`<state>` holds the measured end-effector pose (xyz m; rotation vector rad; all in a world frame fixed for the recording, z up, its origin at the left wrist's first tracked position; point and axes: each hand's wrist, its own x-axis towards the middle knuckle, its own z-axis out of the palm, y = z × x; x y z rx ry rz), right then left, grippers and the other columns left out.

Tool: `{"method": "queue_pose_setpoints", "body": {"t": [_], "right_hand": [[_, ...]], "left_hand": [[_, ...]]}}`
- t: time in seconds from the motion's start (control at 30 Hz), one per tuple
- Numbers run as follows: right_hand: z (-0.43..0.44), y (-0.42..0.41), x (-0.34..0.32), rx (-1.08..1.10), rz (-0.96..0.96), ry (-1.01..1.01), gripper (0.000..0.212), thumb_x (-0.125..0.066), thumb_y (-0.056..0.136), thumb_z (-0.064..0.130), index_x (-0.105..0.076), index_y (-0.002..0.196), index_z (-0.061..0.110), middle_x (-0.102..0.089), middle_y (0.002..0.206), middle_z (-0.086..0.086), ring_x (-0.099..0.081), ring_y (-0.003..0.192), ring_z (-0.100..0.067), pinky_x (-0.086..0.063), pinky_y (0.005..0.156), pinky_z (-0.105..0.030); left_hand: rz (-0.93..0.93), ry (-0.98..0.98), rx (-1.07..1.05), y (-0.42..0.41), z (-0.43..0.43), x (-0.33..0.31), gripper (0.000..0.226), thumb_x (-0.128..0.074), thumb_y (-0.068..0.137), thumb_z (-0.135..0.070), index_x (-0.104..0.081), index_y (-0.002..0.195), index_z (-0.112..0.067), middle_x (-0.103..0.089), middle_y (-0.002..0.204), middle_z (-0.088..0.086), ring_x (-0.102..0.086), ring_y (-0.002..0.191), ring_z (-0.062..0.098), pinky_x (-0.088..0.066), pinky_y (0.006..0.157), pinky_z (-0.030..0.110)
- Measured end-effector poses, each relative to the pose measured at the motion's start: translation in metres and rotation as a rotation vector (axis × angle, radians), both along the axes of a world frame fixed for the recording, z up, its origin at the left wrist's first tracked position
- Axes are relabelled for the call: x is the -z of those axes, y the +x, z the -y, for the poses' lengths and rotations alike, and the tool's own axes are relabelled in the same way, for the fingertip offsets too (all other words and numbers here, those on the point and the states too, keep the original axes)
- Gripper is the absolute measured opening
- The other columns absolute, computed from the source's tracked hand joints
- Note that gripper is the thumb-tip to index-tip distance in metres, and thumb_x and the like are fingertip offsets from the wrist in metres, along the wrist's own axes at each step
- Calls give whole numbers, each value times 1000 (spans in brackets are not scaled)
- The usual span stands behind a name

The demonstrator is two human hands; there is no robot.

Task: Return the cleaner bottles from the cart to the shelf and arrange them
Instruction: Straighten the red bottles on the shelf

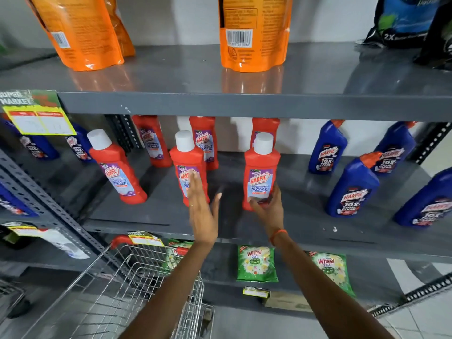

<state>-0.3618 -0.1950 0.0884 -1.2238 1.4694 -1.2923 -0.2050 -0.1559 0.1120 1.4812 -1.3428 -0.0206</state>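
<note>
Up close, the middle shelf [305,231] carries the red cleaner bottles in two loose rows. Three stand near the front edge: a left red bottle [117,167] leaning over to the right at its base, a centre red bottle [187,160] and a right red bottle [261,167], each with a white cap. Farther back stand three more red bottles [204,140], partly hidden by the front ones and the shelf above.

The right hand [266,206] is wrapped around the base of the right red bottle, thumb and fingers closed on its lower label, an orange band on the wrist. The left hand [201,209] is spread flat with straight fingers (slightly blurred), its fingertips lying against the label of the centre red bottle; it grips nothing.

To the right on the same shelf stand blue bottles [352,189] with orange caps, well apart from the red ones, and more blue ones sit at the far left. Orange pouches [252,33] rest on the top shelf [244,104]. Below, green detergent packets [256,264] lie on the lower shelf. The wire cart [122,289] stands at the near left, under the left forearm; what it holds cannot be made out.
</note>
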Motion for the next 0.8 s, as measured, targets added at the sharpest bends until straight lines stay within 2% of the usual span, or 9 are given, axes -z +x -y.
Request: {"method": "queue_pose_setpoints", "body": {"t": [0.07,0.13,0.23,0.37,0.43,0.5,0.67,0.8], "right_hand": [[2,11,7,51,-34,25,82,-85,58,16,-40,126,15,-58,116,-4,-58,108,-24,-49,96,-42],[5,22,14,119,-66,23,90,-89,51,20,-39,126,15,-56,117,-5,-55,111,-27,-47,98,-43],[8,35,23,234,-87,35,102,-89,49,22,-34,134,10,-52,127,-14,-48,119,-32,-43,103,-47],[8,46,22,348,-92,21,91,-86,53,15,-38,130,8,-54,123,-16,-49,117,-33,-44,95,-40],[6,47,23,362,-102,23,89,-85,54,16,-38,130,8,-55,123,-15,-50,116,-33,-45,93,-39],[4,47,27,367,-116,26,89,-86,54,18,-38,129,9,-55,123,-15,-51,115,-32,-47,94,-42],[1,47,28,389,-112,25,90,-88,53,24,-39,128,10,-56,122,-14,-52,114,-31,-49,94,-44],[1,48,25,389,-124,27,90,-88,55,25,-39,129,9,-57,123,-14,-53,114,-31,-48,92,-41]], "left_hand": [[-66,110,-95,17,2,18,95,-65,81,-35,-4,147,-4,-4,158,12,-1,146,16,-10,119,35],[-211,254,-101,33,7,30,112,-75,72,-34,3,146,-3,-2,158,15,-7,146,26,-15,119,44],[-362,447,-93,49,18,36,122,-83,64,-31,3,147,-7,-25,153,17,-32,137,33,-35,107,47],[-350,486,-100,58,31,43,109,-84,61,-37,-18,144,-10,-50,136,15,-51,122,33,-46,95,47],[-317,473,-118,59,36,45,91,-83,62,-37,-35,133,-8,-57,125,16,-56,114,36,-49,89,47],[-311,455,-131,60,37,48,79,-83,62,-37,-43,121,-5,-60,116,18,-58,107,38,-50,84,46],[-290,406,-174,61,37,51,71,-84,61,-34,-47,112,-1,-62,107,22,-60,99,41,-50,79,46],[-288,395,-180,61,38,52,71,-85,61,-33,-47,111,0,-62,106,22,-60,98,41,-50,80,47]]}}
